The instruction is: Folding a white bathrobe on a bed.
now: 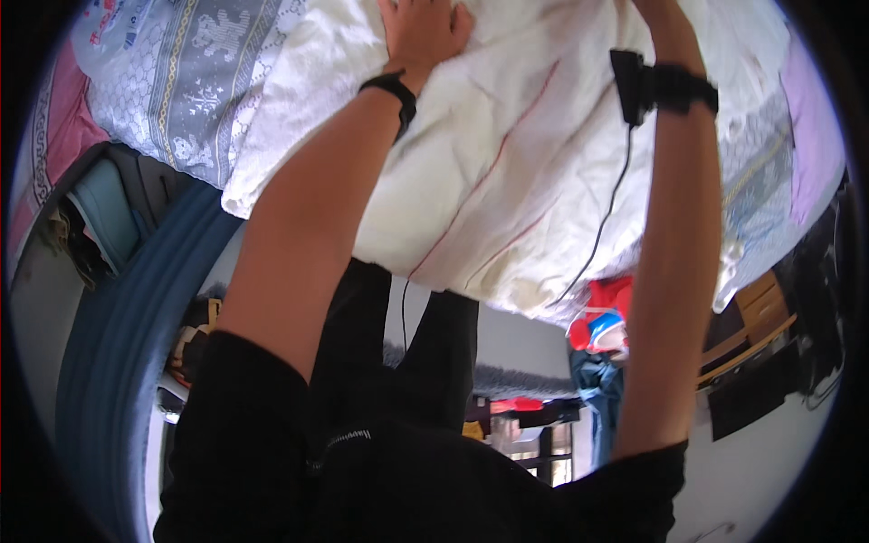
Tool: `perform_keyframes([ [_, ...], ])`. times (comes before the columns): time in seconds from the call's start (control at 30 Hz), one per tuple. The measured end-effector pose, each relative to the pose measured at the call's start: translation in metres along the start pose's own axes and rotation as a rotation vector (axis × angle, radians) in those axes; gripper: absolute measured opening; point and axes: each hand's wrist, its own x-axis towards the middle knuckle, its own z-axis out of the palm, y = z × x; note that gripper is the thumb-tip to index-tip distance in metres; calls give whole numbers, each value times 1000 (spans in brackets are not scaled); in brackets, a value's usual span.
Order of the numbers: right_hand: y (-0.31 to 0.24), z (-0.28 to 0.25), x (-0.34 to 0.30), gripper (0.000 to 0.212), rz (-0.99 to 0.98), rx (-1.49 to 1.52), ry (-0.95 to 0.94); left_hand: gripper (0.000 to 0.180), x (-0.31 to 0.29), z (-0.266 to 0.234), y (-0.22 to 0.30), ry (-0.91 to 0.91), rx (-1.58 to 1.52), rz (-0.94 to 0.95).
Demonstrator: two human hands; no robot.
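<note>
A white quilt point(471, 172) with thin red lines spreads in wrinkled folds before me. On it rests my left hand point(424, 32), back up, the thumb held apart; the other fingertips run past the top edge of the picture. No object shows in that hand. My right hand point(654, 7) reaches over the right part of the quilt, and only its wrist end shows, so its fingers are out of sight. A black band point(394, 95) circles my left wrist. On my right wrist a strap carries a black device point(638, 86), from which a thin cable point(618, 190) hangs.
Grey-blue patterned bedding point(213, 72) lies under the quilt, with lilac cloth point(810, 127) at right and pink cloth point(72, 113) at left. A blue curtain point(122, 335) hangs at left. Red and blue items point(602, 326) sit below the quilt's edge, near a wooden piece of furniture point(760, 312).
</note>
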Motion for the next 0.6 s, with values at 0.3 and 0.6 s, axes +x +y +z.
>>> perform_keyframes([
  [0.3, 2, -81, -418, 51, 688, 365, 111, 47, -14, -55, -42, 125, 49, 3],
  [0.6, 35, -12, -587, 71, 1217, 634, 48, 69, -192, -162, -134, -220, -52, -668],
])
